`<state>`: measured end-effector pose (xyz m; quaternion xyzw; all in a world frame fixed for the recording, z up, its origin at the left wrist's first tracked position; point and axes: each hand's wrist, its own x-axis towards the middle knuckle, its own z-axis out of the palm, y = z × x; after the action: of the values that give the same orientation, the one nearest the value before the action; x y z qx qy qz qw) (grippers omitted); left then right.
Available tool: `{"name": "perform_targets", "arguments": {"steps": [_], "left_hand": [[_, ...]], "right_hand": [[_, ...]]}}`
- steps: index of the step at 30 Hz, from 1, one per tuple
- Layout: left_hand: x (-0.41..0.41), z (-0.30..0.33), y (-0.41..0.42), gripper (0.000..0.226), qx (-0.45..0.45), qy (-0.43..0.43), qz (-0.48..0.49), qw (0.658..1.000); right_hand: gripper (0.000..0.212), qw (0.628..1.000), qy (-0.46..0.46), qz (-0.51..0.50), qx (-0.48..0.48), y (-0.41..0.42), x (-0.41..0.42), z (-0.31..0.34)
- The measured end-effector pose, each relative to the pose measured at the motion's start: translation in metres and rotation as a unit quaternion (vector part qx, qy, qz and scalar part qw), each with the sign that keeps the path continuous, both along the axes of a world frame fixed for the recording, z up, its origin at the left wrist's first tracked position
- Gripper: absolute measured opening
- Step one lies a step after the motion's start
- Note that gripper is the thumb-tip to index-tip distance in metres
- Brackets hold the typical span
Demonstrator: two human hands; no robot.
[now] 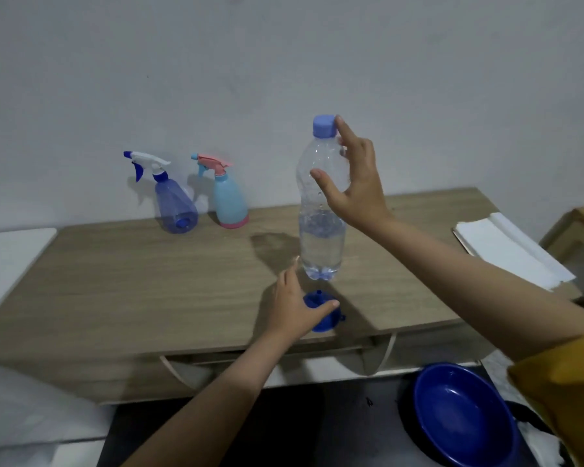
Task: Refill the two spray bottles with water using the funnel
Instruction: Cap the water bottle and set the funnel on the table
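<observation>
A clear water bottle (pixel 321 244) with a blue cap stands on the wooden table (pixel 149 281), roughly a third full. My right hand (pixel 354 183) is round its upper half, thumb in front and fingers behind, up near the cap. A blue funnel (pixel 326 320) lies wide end down near the table's front edge. Over its left side is my left hand (pixel 294 308), thumb laid across it and fingers stretched out flat. Two spray bottles stand by the wall: a translucent blue spray bottle (pixel 174 203) with a white trigger, and a light blue spray bottle (pixel 228 200) with a pink trigger.
A white folded cloth (pixel 506 251) lies on the table's right end. A blue bowl (pixel 462 416) sits low on the floor at the front right. White surfaces lie to the left (pixel 11 261). The wall runs right behind the spray bottles.
</observation>
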<state>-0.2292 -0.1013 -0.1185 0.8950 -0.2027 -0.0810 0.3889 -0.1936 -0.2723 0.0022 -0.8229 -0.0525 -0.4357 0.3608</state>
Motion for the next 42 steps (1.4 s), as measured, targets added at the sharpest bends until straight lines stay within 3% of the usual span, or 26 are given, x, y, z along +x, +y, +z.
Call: {"name": "perform_targets", "arguments": {"steps": [5,10,14,19,27,42], "left_hand": [[-0.01,-0.034,-0.002,0.107,0.077,0.032,0.005,0.997],[-0.013,-0.052,-0.011,0.085,0.111,-0.015,0.039,0.993],[-0.014,-0.057,-0.012,0.077,0.088,-0.021,0.076,0.993],[-0.003,-0.056,-0.002,0.078,0.049,-0.028,0.13,0.99],[0.086,-0.025,-0.009,0.067,-0.003,-0.055,0.175,0.983],[0.248,-0.031,-0.073,0.078,0.088,-0.057,0.112,0.988]], "right_hand": [[0.09,0.999,0.013,0.02,-0.049,-0.006,0.001,-0.027],[0.101,0.997,0.048,0.054,-0.032,-0.008,-0.001,-0.045],[0.106,0.998,0.036,0.037,-0.041,-0.008,0.002,-0.056],[0.095,0.999,0.019,0.021,-0.028,-0.013,0.017,-0.048],[0.091,0.999,0.032,0.013,-0.025,-0.045,0.057,-0.044],[0.087,0.999,-0.011,-0.034,0.003,-0.118,0.153,-0.053]]}}
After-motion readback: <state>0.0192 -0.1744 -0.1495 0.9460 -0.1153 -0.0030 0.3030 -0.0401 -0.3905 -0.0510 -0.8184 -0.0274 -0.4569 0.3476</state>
